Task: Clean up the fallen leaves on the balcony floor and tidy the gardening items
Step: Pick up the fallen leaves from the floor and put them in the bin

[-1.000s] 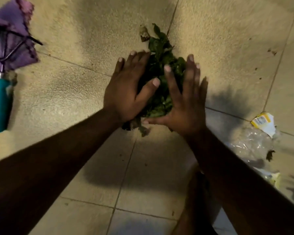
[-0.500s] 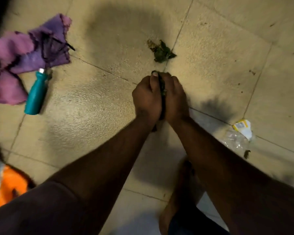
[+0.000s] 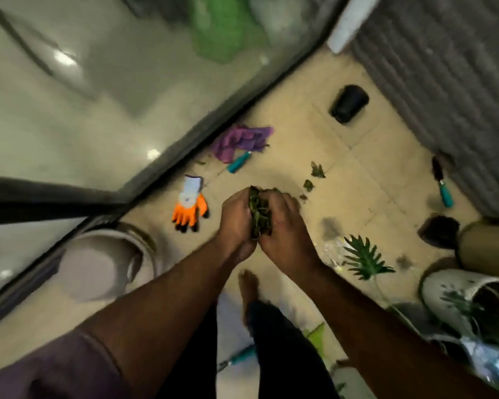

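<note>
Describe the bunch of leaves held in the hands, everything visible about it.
The bunch of leaves is a compressed wad of dark green and olive leaves, crumpled and layered, looking limp rather than crisp. It is held above the tiled floor, squeezed between the left hand and the right hand, whose fingers curl round it from both sides. Only a narrow strip shows between the palms, with ragged tips poking out at top and bottom. A few stray leaves lie on the floor beyond.

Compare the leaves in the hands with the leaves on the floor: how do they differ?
The bunch of leaves is pressed between the left hand and right hand, lifted; the loose leaves lie scattered on the floor. The bunch is bigger. Both are dark green.
</note>
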The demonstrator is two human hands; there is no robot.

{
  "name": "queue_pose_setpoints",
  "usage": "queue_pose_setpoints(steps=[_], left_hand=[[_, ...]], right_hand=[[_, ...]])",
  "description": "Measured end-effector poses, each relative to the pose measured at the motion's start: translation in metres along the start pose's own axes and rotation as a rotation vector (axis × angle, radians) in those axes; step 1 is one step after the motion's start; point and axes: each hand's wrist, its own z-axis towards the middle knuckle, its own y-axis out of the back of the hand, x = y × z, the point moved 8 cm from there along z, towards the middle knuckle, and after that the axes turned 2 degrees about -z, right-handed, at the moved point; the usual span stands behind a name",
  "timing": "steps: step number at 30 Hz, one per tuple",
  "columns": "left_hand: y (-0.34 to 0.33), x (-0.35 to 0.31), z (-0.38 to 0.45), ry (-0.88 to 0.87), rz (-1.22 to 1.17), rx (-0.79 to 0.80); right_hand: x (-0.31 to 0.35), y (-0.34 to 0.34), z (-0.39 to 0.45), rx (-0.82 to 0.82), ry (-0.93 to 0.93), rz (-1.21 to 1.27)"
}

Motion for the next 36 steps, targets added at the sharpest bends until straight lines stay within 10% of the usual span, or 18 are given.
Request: queue_pose_setpoints(steps=[8,19,28,36], left_hand=[[0.168,-0.078,-0.166,-0.218,-0.366,-0.317],[0.422,-0.075,-0.406,-0.689,-1.063,-0.86],[0.669,-0.008,-0.605,-1.07,-1.548,-0.865],[1.019,0.085,-0.634,-1.081,-1.705,-0.858]], right_hand=[[0.203,-0.096,-0.074,0.256,-0.001,0.623],[0.413,-0.296,-0.238,0.602,0.082,0.669],[0.56,-0.514,-0.487,1.184,-0.063,0.804],[0.608,-0.843,-0.636,1.293,-0.335,0.748]])
